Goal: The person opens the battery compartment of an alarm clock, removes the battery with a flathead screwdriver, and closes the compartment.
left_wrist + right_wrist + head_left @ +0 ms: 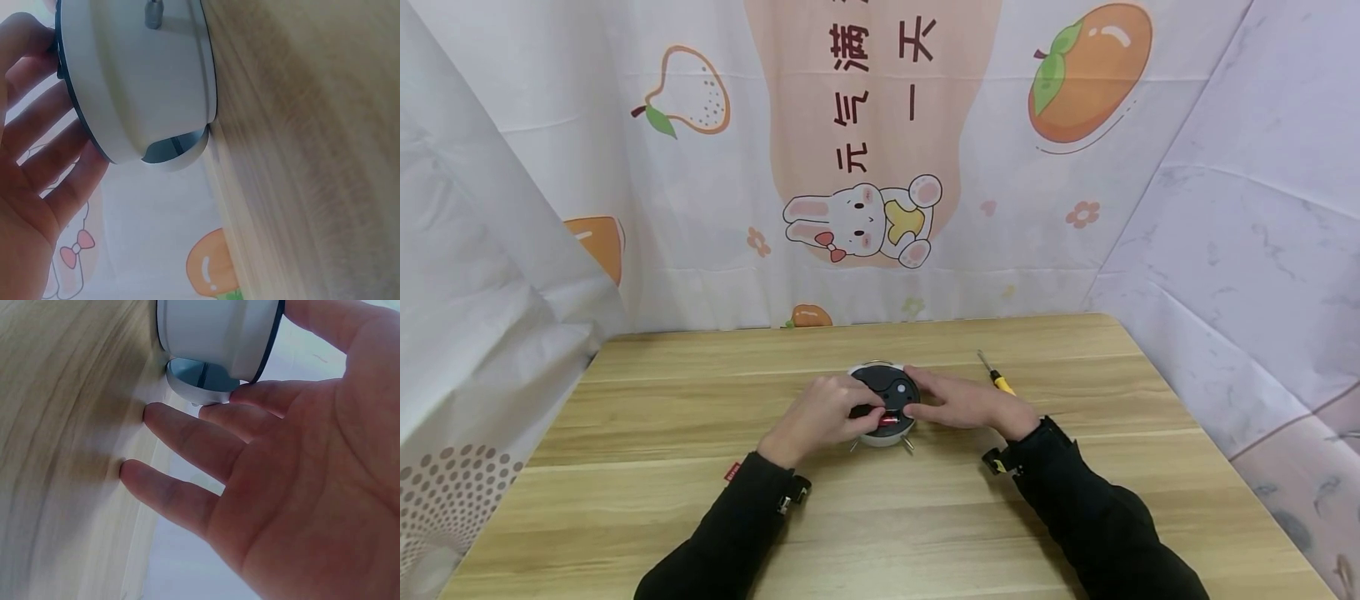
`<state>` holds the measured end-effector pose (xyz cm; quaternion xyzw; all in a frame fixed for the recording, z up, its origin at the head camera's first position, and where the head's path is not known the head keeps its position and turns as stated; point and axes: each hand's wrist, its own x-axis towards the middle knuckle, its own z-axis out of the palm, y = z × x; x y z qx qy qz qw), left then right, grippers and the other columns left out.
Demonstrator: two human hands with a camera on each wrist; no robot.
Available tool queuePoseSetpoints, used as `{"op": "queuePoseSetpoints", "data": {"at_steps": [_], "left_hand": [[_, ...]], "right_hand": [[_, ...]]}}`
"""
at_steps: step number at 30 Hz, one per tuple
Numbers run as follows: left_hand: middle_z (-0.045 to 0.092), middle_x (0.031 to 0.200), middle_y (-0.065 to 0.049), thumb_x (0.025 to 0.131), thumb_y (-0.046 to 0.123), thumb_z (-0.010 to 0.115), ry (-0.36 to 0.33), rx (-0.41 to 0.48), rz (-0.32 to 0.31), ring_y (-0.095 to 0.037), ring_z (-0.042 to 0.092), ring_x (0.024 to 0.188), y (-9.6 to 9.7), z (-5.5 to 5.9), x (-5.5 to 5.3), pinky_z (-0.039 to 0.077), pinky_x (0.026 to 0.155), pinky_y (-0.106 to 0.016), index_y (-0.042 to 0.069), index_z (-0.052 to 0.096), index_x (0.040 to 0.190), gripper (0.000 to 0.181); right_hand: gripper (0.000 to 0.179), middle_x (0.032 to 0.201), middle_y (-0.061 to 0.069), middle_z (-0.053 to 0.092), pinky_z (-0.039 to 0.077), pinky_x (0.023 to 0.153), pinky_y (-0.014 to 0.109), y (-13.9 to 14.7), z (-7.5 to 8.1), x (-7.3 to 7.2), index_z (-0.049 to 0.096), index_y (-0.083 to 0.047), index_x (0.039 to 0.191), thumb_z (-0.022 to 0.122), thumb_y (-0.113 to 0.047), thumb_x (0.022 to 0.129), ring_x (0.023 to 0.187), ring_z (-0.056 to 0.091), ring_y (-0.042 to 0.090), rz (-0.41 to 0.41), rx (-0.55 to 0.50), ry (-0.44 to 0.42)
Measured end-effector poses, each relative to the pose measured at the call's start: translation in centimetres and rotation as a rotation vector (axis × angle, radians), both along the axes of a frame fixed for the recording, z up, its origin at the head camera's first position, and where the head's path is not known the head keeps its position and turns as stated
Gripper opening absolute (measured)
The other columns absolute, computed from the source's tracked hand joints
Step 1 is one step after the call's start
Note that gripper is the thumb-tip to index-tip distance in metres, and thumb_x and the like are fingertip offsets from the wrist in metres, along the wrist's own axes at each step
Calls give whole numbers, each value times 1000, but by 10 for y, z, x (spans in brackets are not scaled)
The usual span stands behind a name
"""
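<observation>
A round alarm clock [895, 377] lies on its front on the table, its dark back up and its white side and metal feet showing. In its back sits a red battery [889, 422]. My left hand [829, 414] reaches over the clock's left side, thumb and forefinger tips close together beside the battery; whether they pinch it cannot be told. In the left wrist view, its other fingers [47, 144] spread along the back's edge. My right hand [964, 402] touches the clock's right rim with thumb and straight fingers; two outstretched fingers [181, 434] reach to the tabletop.
A yellow and black screwdriver [998, 377] lies behind my right wrist. Beside my left sleeve a small red item [732, 472] with white marks shows partly. Printed cloth [700, 208] hangs along the table's far edge, with more cloth at both sides.
</observation>
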<state>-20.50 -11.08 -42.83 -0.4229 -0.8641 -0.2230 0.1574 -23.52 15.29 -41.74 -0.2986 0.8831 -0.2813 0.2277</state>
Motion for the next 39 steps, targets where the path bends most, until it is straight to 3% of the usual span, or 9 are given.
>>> {"op": "queuePoseSetpoints", "data": {"at_steps": [8, 14, 21, 24, 28, 33, 36, 39], "left_hand": [[72, 85, 6, 93, 20, 71, 2, -3, 20, -7, 67, 80, -1, 0, 2, 57, 78, -28, 15, 79, 90, 9], [74, 87, 5, 93, 17, 71, 0, 43, 23, -5, 67, 81, -4, 1, 3, 57, 76, -27, 14, 79, 91, 8], [74, 83, 5, 91, 13, 71, 12, 112, 67, -9, 67, 72, -17, 7, -1, 53, 65, -24, 12, 79, 89, 9], [75, 85, 4, 92, 14, 71, -4, 128, 102, -9, 69, 75, -26, 10, -3, 55, 66, -25, 12, 79, 90, 9], [76, 90, 4, 94, 17, 71, -53, 108, 166, -9, 71, 85, -39, 12, -6, 57, 74, -30, 13, 80, 93, 11], [74, 91, 5, 95, 17, 69, -207, 47, 238, -9, 68, 85, -52, 11, -9, 56, 77, -32, 13, 80, 95, 11], [73, 90, 7, 95, 15, 67, -283, 33, 251, -8, 66, 85, -56, 9, -11, 56, 77, -31, 13, 79, 95, 12], [72, 91, 8, 95, 16, 66, -312, 17, 246, -7, 66, 84, -57, 6, -13, 55, 77, -30, 13, 78, 97, 12]], "right_hand": [[84, 157, 14, 41, 33, 115, 49, -1, 0, 1, 18, -10, 163, 53, -56, 101, 144, 38, 27, 1, 7, 9], [83, 159, 13, 39, 34, 114, 48, -1, -1, 2, 18, -13, 163, 52, -57, 101, 144, 39, 27, -4, 18, 2], [84, 153, 17, 45, 36, 112, 50, -1, -3, 2, 14, -18, 165, 52, -58, 101, 141, 43, 29, -20, 26, -3], [82, 157, 14, 41, 35, 113, 51, -1, -3, 2, 12, -23, 165, 51, -58, 101, 143, 40, 28, 2, 17, 11], [75, 163, 7, 30, 33, 114, 51, 0, -3, 1, 15, -28, 164, 49, -56, 103, 146, 34, 27, 35, 12, 26], [73, 165, 7, 27, 33, 114, 50, 1, -1, 2, 17, -29, 164, 48, -55, 104, 147, 32, 28, 44, 14, 30], [73, 165, 7, 27, 33, 114, 51, 1, -1, 2, 17, -29, 164, 48, -55, 104, 147, 32, 29, 40, 16, 30], [73, 165, 7, 27, 33, 114, 50, 1, -1, 2, 17, -30, 164, 48, -55, 103, 147, 33, 29, 38, 20, 31]]}}
